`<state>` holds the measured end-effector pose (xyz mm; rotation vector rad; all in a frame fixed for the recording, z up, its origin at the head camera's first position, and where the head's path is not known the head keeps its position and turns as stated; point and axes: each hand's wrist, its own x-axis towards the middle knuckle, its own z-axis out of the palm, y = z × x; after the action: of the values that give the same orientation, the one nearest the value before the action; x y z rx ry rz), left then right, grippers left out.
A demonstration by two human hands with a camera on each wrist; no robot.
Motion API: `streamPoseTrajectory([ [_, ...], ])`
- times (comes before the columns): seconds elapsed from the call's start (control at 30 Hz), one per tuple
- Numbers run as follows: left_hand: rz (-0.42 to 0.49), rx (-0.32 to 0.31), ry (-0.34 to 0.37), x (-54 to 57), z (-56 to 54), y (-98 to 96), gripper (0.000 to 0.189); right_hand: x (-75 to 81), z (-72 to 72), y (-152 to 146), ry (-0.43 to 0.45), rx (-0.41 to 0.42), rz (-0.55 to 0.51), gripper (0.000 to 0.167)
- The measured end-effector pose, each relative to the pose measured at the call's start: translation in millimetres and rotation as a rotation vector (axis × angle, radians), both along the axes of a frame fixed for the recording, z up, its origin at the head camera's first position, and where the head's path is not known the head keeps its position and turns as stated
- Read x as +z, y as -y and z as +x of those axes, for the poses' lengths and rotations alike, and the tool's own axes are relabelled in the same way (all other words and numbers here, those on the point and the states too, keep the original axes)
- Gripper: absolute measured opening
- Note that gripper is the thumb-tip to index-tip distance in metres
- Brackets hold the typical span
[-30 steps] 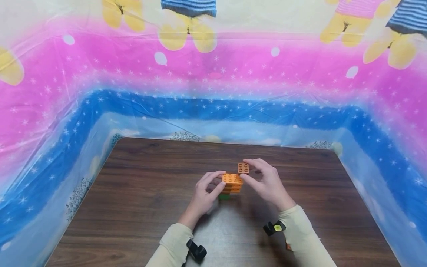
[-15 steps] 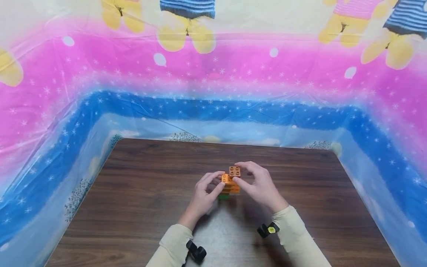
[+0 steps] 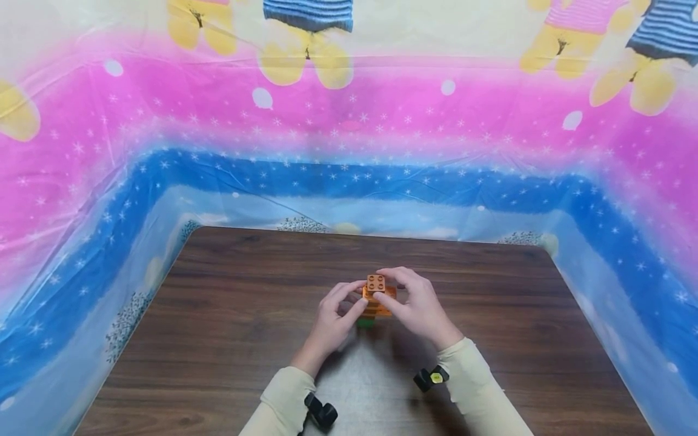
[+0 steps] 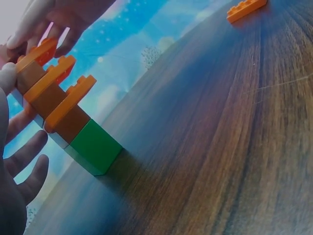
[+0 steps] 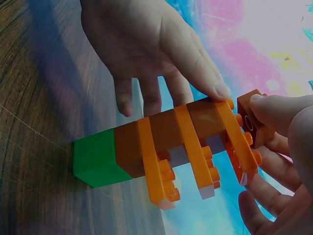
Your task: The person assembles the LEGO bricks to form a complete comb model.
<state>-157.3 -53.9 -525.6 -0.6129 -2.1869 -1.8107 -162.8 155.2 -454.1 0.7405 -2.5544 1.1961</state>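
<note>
A toy-brick tower stands upright on the table, with a green block [image 5: 95, 159] at its foot. Above that, brown bricks alternate with longer orange plates [image 5: 193, 152] that jut out to one side. My left hand [image 3: 329, 318] steadies the tower near its top, thumb and fingers on either side of the uppermost layers. Between thumb and fingertips, my right hand [image 3: 422, 306] pinches a square brown brick [image 3: 375, 283] with four-sided stud top facing up. In the right wrist view this brick sits slightly tilted, right at the studs of the top orange plate [image 5: 234, 132].
Another orange plate [image 4: 247, 10] lies loose on the dark wooden table [image 3: 245, 290], seen in the left wrist view. A printed pink and blue cloth [image 3: 349, 139] hangs behind the table and along its sides.
My right hand has carried the brown brick leftward and slightly down, from beside the tower's right end to over the left part of the top orange plate. My left hand stays in place.
</note>
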Motion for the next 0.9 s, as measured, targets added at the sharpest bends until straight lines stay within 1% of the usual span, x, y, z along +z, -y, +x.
streamPoseTrajectory([
  [0.23, 0.007, 0.002, 0.001, 1.5, 1.2, -0.2, 0.035, -2.7, 0.1, 1.3, 0.028, 0.006, -0.007, 0.04],
  [0.37, 0.024, 0.004, 0.006, 2.4, 1.0, -0.9, 0.036, -2.7, -0.3, 1.7, 0.025, 0.005, -0.003, 0.039],
  [0.6, 0.018, 0.029, 0.008, 2.4, 0.2, -4.5, 0.037, -4.2, -0.6, 2.3, 0.042, 0.007, 0.01, 0.037],
  [0.7, 0.013, 0.033, 0.005, 8.4, 3.3, -5.6, 0.036, -4.9, -0.6, 2.3, 0.049, 0.006, 0.017, 0.037],
  [0.9, 0.025, 0.033, -0.008, 32.8, 16.2, -3.8, 0.033, -4.6, -1.6, 2.9, 0.024, 0.015, 0.029, 0.037],
])
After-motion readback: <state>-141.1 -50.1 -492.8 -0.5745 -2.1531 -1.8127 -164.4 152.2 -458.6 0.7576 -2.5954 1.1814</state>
